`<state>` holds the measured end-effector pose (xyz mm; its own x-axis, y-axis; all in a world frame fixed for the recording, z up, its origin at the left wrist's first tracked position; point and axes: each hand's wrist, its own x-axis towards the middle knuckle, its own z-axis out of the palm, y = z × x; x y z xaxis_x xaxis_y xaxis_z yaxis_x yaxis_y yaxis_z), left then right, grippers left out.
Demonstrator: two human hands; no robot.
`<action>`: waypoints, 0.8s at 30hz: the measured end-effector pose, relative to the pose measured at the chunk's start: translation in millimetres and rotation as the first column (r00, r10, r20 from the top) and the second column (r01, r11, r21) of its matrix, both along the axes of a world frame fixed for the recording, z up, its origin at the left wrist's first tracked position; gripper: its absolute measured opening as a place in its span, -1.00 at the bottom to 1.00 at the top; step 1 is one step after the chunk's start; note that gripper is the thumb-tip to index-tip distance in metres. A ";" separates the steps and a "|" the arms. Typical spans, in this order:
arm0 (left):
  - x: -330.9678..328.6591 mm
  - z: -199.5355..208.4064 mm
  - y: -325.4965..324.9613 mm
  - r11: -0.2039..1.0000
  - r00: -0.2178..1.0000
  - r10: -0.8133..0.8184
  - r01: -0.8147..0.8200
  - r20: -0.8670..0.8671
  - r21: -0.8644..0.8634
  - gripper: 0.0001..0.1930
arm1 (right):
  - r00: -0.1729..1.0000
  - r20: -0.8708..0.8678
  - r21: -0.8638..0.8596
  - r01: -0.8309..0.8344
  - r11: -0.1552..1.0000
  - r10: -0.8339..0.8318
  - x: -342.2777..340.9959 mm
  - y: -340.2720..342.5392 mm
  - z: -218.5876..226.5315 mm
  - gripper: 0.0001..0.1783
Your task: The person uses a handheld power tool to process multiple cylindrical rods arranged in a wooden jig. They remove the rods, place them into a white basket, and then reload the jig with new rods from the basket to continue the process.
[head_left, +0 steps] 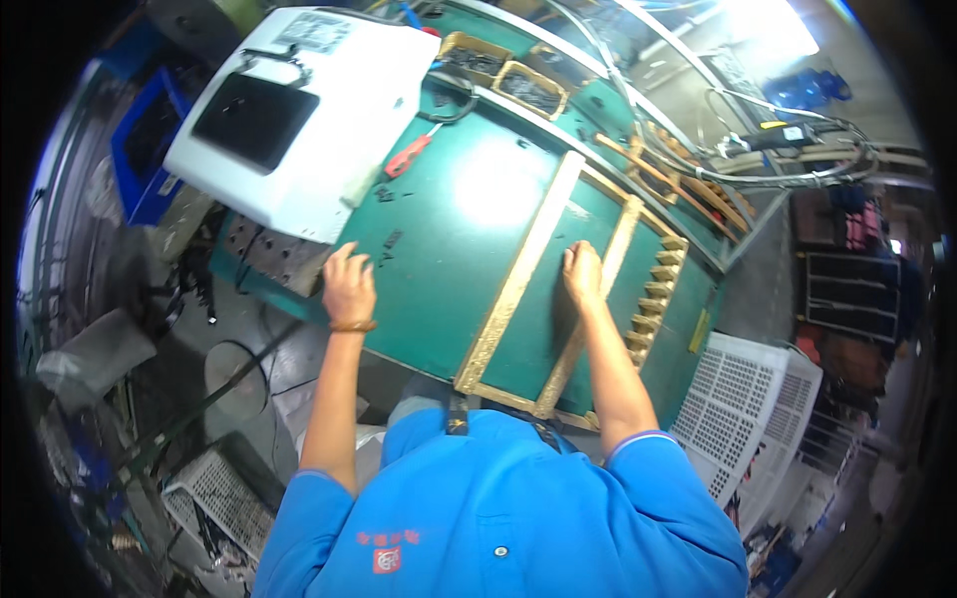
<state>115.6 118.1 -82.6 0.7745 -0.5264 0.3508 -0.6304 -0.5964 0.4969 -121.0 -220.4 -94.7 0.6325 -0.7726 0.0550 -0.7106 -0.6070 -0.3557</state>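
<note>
My left hand (349, 287) is over the left edge of the green table (439, 239), beside the lower corner of a white machine housing (369, 100) with a dark window. Its fingers are bent but apart, and no object shows in them. A metal block (274, 254) with holes lies just left of that hand. My right hand (583, 274) is closed between two rails of a wooden frame (518, 274) that lies on the table. Whatever its fingers hold, if anything, is hidden. A notched wooden strip (656, 299) forms the frame's right side.
A red-handled screwdriver (407, 157) lies near the machine. Yellow trays (531, 90) of small dark parts stand along the far edge. A power tool (778, 138) with cables is at the upper right. White plastic crates (733, 399) stand right of the table, a blue bin (150, 149) far left.
</note>
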 end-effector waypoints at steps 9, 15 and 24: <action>-41.9 -7.3 15.2 0.987 1.000 -0.004 0.002 0.014 0.159 -0.47 | 0.898 0.219 0.087 -0.406 0.910 0.381 131.8 94.6 81.3 -0.82; -28.9 -23.6 -10.6 0.964 0.998 -0.059 0.064 -0.028 0.257 -0.22 | 0.882 0.118 0.038 -0.463 0.886 0.456 172.4 169.6 34.7 -0.76; -21.8 -15.9 -22.3 0.928 0.945 -0.326 0.314 0.030 0.201 -0.53 | 0.990 0.126 0.118 0.048 0.992 -0.063 30.9 9.1 43.3 -0.71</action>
